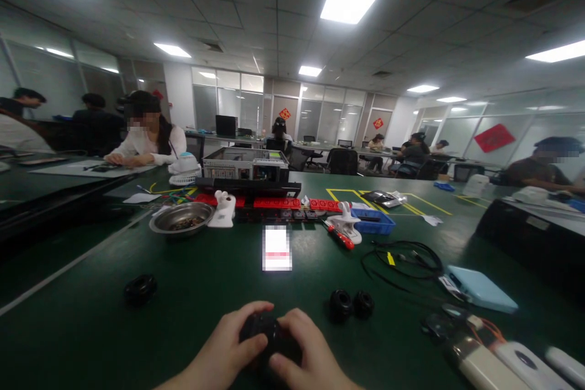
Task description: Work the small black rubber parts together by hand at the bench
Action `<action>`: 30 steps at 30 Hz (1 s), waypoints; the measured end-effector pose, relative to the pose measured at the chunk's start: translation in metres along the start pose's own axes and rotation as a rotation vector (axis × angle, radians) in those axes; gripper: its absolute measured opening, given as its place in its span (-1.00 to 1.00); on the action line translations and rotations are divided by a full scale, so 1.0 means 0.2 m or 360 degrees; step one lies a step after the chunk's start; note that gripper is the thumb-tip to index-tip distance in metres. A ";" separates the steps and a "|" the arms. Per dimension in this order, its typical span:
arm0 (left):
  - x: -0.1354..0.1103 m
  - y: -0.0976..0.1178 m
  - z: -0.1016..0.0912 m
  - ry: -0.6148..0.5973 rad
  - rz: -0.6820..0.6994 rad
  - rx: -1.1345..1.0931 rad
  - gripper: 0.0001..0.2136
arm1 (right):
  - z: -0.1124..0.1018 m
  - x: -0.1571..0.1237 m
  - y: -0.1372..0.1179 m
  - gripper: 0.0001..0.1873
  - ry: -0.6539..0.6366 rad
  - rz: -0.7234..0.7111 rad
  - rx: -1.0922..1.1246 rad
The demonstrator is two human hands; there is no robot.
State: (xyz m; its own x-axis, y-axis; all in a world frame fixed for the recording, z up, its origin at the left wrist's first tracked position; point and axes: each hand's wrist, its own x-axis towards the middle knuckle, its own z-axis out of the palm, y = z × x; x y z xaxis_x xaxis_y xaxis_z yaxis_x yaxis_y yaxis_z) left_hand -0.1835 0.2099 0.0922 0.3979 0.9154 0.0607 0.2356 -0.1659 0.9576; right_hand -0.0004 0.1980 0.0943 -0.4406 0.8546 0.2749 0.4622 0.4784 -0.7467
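At the bottom centre, both hands are closed round a dark, rounded black object [262, 326]; its kind I cannot make out. My left hand [231, 341] grips it from the left, with the thumb across its near side. On the opposite side, my right hand [308, 350] has its fingers over the top and right of it. Two black, tyre-like round parts [340, 306] stand close together to the right of the hands. Another black ring-shaped part [140, 289] lies off to the left. Beyond the hands, a bright, blurred-out phone-like screen [276, 247] faces me.
A metal bowl [183, 219] with small parts, an open computer case [247, 164], a blue tray [372, 220] and a red-handled tool [340, 236] stand farther back. Coiled black cable [402, 262] and a light-blue box [483, 288] lie right. Other people sit at surrounding tables.
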 end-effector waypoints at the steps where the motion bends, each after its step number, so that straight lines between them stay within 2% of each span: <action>1: 0.00 0.00 0.00 -0.0021 -0.0061 -0.0066 -0.48 | -0.01 0.00 -0.02 -0.68 -0.0033 -0.0016 -0.0017; 4: 0.01 0.01 0.01 -0.0058 -0.0175 -0.0119 -0.54 | -0.03 0.00 -0.05 -0.55 -0.0100 -0.0043 -0.0087; 6: 0.01 0.04 0.00 -0.0023 -0.0122 -0.0038 -0.62 | -0.03 -0.01 -0.05 -0.52 -0.0089 -0.0045 -0.0093; 9: 0.01 0.07 0.00 0.0068 0.0040 0.0148 -0.69 | -0.01 -0.01 -0.03 -0.52 0.0052 0.0023 0.0001; 12: 0.00 0.08 0.01 0.0133 0.0119 0.0275 -0.62 | 0.01 0.00 -0.01 -0.68 0.0204 0.0189 0.0153; 17: -0.04 0.04 0.03 0.0009 0.0260 0.0411 -0.49 | 0.02 0.01 0.01 -0.51 0.0143 0.0310 0.0074; 20: -0.05 0.03 0.03 0.0031 0.0289 0.0405 -0.48 | 0.02 0.00 0.01 -0.58 0.0136 0.0258 0.0123; 23: -0.05 0.02 0.03 -0.0002 0.0209 0.0170 -0.44 | 0.00 -0.02 -0.02 -0.75 0.0081 0.0170 0.0174; 26: -0.03 0.01 0.03 -0.0043 0.0015 -0.0095 -0.45 | -0.03 -0.02 -0.05 -0.65 0.0037 0.0053 0.0021; 30: -0.01 0.02 0.05 -0.0054 -0.0101 -0.0202 -0.53 | -0.03 -0.03 -0.06 -0.58 0.0033 -0.0136 -0.0067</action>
State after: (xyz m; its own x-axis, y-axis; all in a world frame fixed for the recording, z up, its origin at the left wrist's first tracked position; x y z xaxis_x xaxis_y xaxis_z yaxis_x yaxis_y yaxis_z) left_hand -0.1749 0.2046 0.0933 0.4160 0.9093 -0.0089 0.1483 -0.0582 0.9872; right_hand 0.0007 0.1886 0.1063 -0.4643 0.8139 0.3493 0.4556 0.5577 -0.6939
